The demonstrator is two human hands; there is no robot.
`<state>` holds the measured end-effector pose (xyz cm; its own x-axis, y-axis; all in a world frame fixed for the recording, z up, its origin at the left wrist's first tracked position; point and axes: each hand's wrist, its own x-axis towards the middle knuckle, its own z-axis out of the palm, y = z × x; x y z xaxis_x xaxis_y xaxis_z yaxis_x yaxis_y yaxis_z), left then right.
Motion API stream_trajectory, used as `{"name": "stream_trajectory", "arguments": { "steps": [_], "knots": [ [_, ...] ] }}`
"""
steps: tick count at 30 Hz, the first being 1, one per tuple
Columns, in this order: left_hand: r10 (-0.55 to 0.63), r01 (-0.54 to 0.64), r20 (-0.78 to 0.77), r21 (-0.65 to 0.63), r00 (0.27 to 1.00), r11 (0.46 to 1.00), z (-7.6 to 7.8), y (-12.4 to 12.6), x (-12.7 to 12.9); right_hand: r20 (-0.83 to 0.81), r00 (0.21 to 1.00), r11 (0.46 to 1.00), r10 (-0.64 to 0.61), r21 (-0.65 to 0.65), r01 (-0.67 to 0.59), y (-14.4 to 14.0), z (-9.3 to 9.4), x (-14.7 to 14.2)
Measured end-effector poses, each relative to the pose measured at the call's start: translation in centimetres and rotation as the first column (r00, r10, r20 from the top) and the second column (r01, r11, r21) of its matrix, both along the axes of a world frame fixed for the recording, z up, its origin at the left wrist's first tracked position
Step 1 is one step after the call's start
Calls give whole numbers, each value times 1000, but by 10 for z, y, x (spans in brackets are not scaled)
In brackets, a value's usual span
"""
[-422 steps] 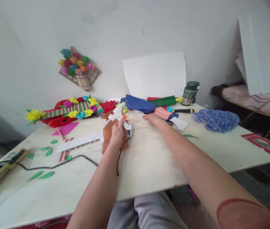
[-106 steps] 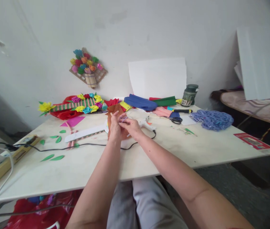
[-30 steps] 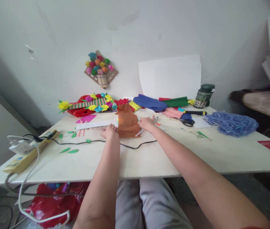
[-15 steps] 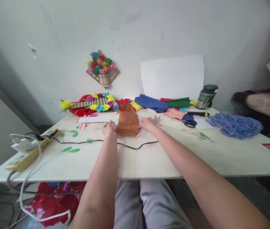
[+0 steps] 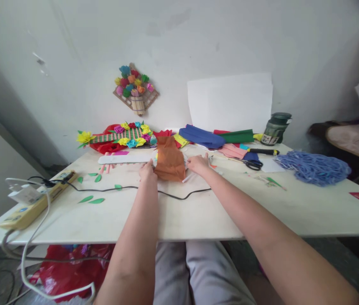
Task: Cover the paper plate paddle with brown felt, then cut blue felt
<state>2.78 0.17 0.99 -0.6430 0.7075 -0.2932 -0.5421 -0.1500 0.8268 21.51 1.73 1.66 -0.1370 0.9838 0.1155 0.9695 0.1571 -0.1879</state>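
A crumpled brown paper piece [image 5: 169,162] stands on the white table [image 5: 198,212] between my hands. My left hand [image 5: 148,171] pinches its lower left edge. Fingers spread, my right hand [image 5: 198,163] rests flat on the table at the paper's right side, over a thin white stick [image 5: 187,178]. A long white strip [image 5: 125,159] lies left of the paper. A black cord [image 5: 173,193] runs across the table just in front of both hands.
A power strip [image 5: 35,204] and green paper leaves [image 5: 91,199] lie at the left. Flower crafts [image 5: 119,138], blue paper [image 5: 198,135], a green roll [image 5: 236,136], a jar [image 5: 275,127], scissors [image 5: 253,163] and blue yarn [image 5: 313,168] crowd the back. A red bag [image 5: 68,271] lies under the table.
The glue gun my left hand held earlier is put down. Both hands now flank the brown paper; in the last second the left hand closed in on its edge.
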Motion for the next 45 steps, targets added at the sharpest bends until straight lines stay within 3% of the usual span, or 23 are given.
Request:
{"name": "stream_trajectory", "arguments": {
  "steps": [6,9,11,13,16,18,20,27,30,36,45],
  "knots": [
    [56,-58,37,58,998,997,6,-9,-7,-68,997,996,-38,80,43,-8,8,-7],
    [74,-83,72,138,995,987,9,-12,-16,-260,964,985,-61,139,100,-11,17,-5],
    [66,-81,85,188,994,979,9,-12,-22,-437,899,983,-32,148,107,-11,21,1],
    [36,-56,95,215,995,975,7,-12,-25,-638,769,987,24,138,85,-10,22,7],
    [-80,57,79,253,994,966,4,-12,-26,-888,453,997,77,64,-43,-12,19,16],
    [-168,147,46,290,985,946,2,-13,-24,-966,253,986,51,9,-165,-14,14,20],
    [-231,213,17,325,973,921,1,-14,-22,-990,142,963,3,-35,-265,-16,9,24],
    [-326,290,53,343,944,893,7,-18,-16,-997,5,915,-72,-67,-398,-17,2,39],
    [-376,329,85,332,923,884,11,-23,-11,-994,-75,935,-86,-54,-352,-19,4,38],
    [-549,489,26,420,835,764,15,-32,11,-973,-203,981,-108,-71,-181,-18,4,27],
    [-438,455,-125,263,890,851,1,-23,28,-963,-254,990,-88,-58,-125,-16,-2,17]
  ]
}}
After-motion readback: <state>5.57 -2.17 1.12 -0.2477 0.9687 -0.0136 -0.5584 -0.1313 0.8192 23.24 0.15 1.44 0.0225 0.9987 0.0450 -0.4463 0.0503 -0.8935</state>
